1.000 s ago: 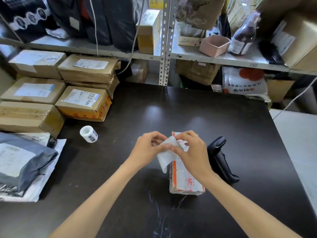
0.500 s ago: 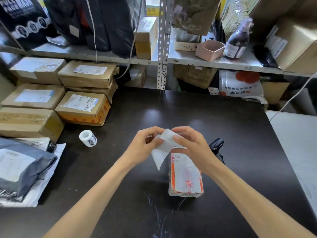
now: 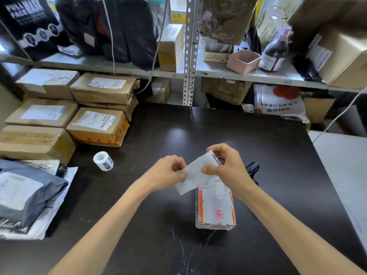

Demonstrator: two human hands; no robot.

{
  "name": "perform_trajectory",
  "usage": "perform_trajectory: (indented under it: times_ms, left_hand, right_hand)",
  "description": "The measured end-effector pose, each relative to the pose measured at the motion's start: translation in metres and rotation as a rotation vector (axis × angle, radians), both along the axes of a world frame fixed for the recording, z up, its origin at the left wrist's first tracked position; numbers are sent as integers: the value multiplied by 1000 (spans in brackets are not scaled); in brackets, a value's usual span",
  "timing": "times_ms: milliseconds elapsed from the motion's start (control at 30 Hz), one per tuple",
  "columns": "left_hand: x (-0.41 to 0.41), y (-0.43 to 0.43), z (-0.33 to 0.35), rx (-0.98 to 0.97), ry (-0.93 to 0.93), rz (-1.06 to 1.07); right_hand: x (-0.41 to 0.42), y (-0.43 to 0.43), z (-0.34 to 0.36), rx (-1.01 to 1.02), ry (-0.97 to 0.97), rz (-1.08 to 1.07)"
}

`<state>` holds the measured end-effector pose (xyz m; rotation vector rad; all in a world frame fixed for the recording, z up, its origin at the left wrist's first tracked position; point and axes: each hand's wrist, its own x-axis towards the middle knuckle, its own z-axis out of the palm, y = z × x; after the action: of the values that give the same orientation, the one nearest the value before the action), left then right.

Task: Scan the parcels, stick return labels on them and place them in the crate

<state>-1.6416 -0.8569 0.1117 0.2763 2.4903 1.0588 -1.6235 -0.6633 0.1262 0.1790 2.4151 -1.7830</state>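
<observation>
The black bench point(image 3: 268, 151) shows open surface from 12 to 3 o'clock. Boxes point(image 3: 99, 126) crowd its 10 o'clock edge. The parcel point(image 3: 216, 207) lies flat near centre. Above it, the left hand point(image 3: 166, 173) and right hand point(image 3: 230, 167) each close a pinching grip on a white label point(image 3: 193, 176).

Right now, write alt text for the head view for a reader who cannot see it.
The left hand and right hand pinch a white return label over a small parcel on a black table. A label roll sits left, beside stacked cardboard boxes.
</observation>
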Motion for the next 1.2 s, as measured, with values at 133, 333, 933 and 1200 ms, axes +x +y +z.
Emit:
perform_trajectory:
  times_ms: [133, 333, 933, 1200]
  left_hand:
    - [-1, 5, -2, -91, 67, 84]
    - [-6, 2, -4, -249, 82, 169]
    - [-9, 15, -1, 494, -55, 50]
    - [-8, 17, -3, 370, 75, 169]
  right_hand:
    - [-6, 14, 7, -200, -182, 164]
    - [-5, 26, 5, -224, -255, 175]
    - [-1, 6, -15, 90, 241, -24]
    - [7, -1, -10, 358, 333, 245]
